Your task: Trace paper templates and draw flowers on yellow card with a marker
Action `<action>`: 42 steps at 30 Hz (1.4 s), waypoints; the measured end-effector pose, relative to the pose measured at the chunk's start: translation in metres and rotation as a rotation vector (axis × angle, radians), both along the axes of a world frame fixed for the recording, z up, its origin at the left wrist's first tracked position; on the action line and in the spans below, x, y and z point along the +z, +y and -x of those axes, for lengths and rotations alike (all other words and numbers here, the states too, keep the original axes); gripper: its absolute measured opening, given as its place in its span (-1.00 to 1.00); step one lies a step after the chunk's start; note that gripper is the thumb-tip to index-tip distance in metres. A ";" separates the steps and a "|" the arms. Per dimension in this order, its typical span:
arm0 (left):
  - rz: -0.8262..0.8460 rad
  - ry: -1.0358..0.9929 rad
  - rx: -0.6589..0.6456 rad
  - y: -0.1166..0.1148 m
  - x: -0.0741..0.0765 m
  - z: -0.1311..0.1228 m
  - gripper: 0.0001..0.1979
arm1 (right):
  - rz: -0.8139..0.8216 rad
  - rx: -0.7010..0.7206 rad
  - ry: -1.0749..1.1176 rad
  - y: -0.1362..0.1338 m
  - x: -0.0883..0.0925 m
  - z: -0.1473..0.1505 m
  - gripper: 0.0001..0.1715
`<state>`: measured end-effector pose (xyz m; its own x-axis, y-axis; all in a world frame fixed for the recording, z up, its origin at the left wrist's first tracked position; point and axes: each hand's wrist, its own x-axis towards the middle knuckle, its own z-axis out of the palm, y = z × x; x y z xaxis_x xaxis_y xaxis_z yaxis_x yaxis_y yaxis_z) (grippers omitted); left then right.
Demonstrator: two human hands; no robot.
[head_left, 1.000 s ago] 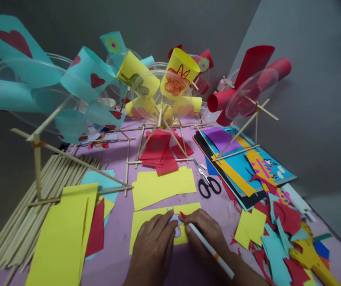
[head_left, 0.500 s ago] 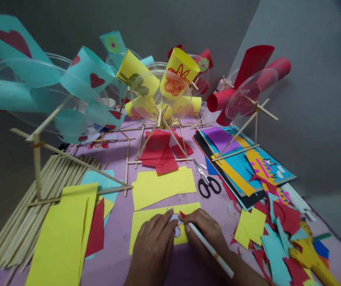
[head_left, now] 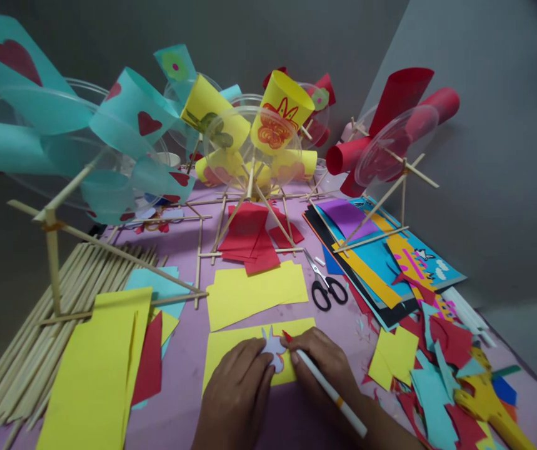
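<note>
Your left hand (head_left: 237,390) has slid back, baring the white cut-out (head_left: 275,351); it presses flat, pinning it to the yellow sheet (head_left: 216,349) at the worktop's near edge. Your right hand (head_left: 322,365) grips the red-tipped pen (head_left: 329,390) against its outline; scissors (head_left: 327,289) lie beyond.

left hand (head_left: 237,394): bare | right hand (head_left: 322,367): bare | right forearm (head_left: 383,431): bare, uncovered
</note>
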<state>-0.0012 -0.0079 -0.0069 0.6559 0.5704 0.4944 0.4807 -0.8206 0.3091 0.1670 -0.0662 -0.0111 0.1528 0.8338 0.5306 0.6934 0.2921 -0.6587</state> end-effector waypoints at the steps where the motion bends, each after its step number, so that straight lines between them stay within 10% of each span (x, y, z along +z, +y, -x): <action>1: -0.018 0.003 -0.001 0.000 0.000 0.000 -0.80 | -0.005 -0.005 -0.009 0.000 -0.002 0.000 -0.74; 42: 0.006 0.023 -0.011 0.002 -0.004 0.003 -0.77 | 0.129 0.031 -0.060 0.000 -0.001 -0.003 -0.68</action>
